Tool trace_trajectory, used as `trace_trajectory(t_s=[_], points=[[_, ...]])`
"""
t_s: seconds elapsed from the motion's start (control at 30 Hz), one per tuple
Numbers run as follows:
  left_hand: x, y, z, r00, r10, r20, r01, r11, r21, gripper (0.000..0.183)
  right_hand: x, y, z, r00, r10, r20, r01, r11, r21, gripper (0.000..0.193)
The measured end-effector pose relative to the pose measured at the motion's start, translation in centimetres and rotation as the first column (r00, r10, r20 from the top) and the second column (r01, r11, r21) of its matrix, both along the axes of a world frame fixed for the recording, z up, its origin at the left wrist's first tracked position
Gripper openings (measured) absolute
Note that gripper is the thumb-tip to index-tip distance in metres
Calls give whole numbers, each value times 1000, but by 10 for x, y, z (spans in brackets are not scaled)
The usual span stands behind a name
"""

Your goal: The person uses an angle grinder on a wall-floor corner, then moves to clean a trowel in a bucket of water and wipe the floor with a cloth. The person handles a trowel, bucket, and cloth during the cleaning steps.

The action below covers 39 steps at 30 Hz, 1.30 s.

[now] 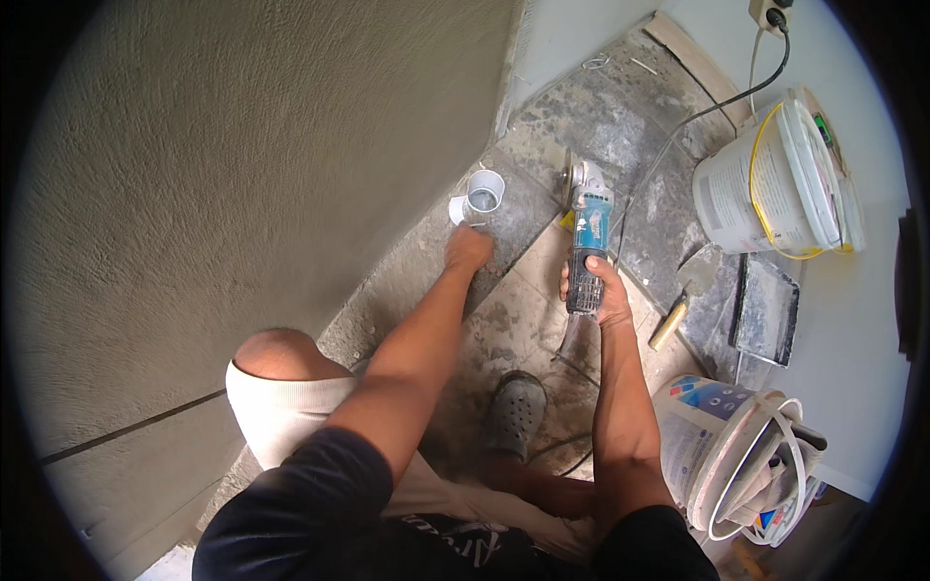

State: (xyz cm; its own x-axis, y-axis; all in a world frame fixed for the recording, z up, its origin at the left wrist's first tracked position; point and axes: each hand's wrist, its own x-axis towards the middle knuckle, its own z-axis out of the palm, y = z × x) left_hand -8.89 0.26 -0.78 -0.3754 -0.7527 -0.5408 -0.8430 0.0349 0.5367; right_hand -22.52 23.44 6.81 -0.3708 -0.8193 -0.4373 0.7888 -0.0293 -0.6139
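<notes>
My right hand (608,288) is wrapped round the black rear body of a teal angle grinder (592,221). The grinder's metal head and disc (570,180) point away from me, at the far end. To its left, a short round white pipe end (485,186) stands at the floor by the wall, its mouth facing up. My left hand (468,249) is closed just on the near side of the pipe, knuckles up. A small white piece (456,209) shows between that hand and the pipe's left side; whether the fingers grip it is hidden.
A rough grey plastered wall (242,165) rises on the left. To the right stand a lidded white bucket (756,184), a trowel (683,300), a black tray (766,308) and a bucket of tools (712,436). The grinder's cord (668,145) runs toward a socket (775,15).
</notes>
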Motion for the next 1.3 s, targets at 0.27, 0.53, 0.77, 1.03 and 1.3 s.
trace_trajectory(t_s=[0.27,0.53,0.77,1.03,1.3], points=[[33,-16,6,973,227,-38,-225,973,40,48,17,-17,-11,999,34,10,-34,992,121,42],[-11,-16,-22,814,569,-114,-453,746,489,44,23,-16,-8,1000,29,10,-30,991,131,45],[-6,-39,-31,986,165,-7,-164,982,94,37,27,-21,0,1000,13,-11,-11,988,154,41],[62,16,2,960,240,-146,-238,971,33,65,53,-47,-10,885,174,-432,-9,934,358,42],[59,85,33,736,600,-313,-148,594,791,80,114,-83,-56,584,320,-746,316,757,571,64]])
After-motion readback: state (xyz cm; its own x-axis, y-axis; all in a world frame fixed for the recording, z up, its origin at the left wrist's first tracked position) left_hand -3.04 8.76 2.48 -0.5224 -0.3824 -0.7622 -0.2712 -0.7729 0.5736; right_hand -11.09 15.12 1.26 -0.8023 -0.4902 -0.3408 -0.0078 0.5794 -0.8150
